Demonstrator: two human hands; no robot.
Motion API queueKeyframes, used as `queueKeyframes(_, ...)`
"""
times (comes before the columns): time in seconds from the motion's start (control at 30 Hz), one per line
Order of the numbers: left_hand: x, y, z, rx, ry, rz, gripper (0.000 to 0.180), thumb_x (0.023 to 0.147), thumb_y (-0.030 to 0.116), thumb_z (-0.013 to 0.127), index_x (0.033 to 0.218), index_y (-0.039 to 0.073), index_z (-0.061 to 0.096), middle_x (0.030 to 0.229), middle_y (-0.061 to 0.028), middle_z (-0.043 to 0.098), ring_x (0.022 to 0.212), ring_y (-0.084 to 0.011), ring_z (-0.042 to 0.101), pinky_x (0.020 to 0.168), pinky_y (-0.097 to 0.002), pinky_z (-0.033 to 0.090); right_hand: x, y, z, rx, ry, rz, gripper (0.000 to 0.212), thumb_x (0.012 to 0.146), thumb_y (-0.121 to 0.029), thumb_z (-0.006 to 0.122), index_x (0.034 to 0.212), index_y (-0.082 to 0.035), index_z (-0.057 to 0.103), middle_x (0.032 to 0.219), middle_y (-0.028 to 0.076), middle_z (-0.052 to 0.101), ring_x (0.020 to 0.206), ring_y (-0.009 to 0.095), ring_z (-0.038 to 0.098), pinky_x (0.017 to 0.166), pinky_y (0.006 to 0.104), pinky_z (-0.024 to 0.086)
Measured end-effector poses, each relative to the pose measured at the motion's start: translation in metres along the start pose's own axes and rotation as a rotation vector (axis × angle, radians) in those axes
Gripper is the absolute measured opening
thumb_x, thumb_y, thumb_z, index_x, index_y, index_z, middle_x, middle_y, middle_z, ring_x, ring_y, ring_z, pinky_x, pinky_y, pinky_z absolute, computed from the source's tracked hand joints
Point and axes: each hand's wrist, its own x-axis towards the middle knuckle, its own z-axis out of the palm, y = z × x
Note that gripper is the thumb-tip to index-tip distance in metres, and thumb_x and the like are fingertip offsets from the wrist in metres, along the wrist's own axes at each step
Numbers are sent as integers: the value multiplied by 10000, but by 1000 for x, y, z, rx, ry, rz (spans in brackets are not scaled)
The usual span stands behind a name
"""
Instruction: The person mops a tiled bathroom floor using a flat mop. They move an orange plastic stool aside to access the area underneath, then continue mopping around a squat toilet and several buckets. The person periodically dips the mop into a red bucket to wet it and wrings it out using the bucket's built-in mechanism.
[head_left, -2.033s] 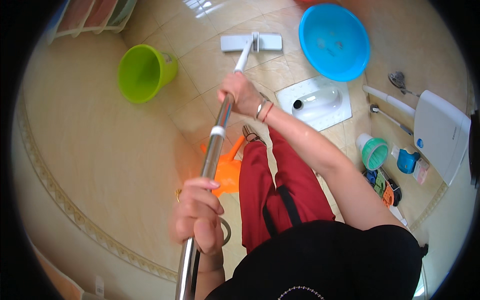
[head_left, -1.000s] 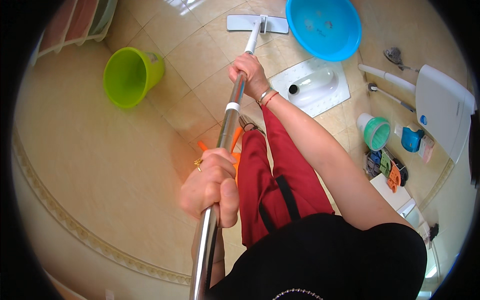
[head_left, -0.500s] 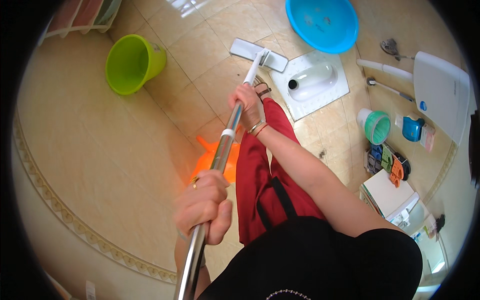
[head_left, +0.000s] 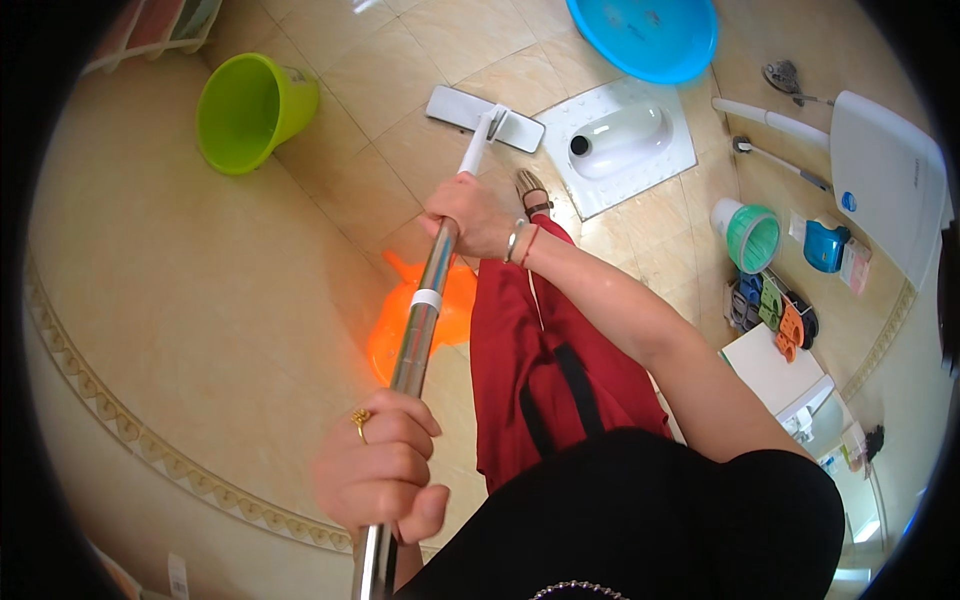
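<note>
Both my hands are wrapped round the metal pole of a flat mop (head_left: 412,355). My left hand (head_left: 385,465), with a gold ring, grips the pole low down, close to my body. Further up, my right hand (head_left: 468,215) is closed round the pole near its white upper section. The mop's flat white head (head_left: 465,112) lies on the tiled floor, left of the white squat toilet (head_left: 630,145). Beyond the pole, an orange plastic object (head_left: 400,325), partly hidden by it, rests on the floor beside my legs.
A lime-green bucket (head_left: 300,105) stands at the far left by the wall. The blue basin (head_left: 650,35) sits behind the toilet. Along the right wall are a small bin with a green liner (head_left: 752,238), a rack of slippers (head_left: 785,318) and a white cistern (head_left: 885,180).
The mop head has shifted left, away from the toilet's edge. Both hands have moved left with the pole, and the left one is also lower in view.
</note>
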Motion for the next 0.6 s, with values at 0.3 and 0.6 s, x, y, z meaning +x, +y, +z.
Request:
queueKeyframes(0.3, 21, -41, 60, -83, -136, 9, 371, 779, 15, 610, 566, 69, 311, 509, -49, 401, 471, -203, 391, 533, -353, 446, -50, 65, -75, -237, 213, 83, 210, 793, -152, 656, 661, -121, 496, 650, 26, 502, 699, 229, 538, 738, 343, 404)
queueKeyframes(0.6, 28, -74, 88, -117, -322, 110, 356, 630, -104, 658, 519, 53, 358, 532, -60, 358, 489, -248, 441, 548, -350, 439, -77, 90, -72, -208, 466, 226, 292, 774, -74, 660, 617, -101, 415, 620, 46, 458, 662, 252, 491, 696, 360, 375)
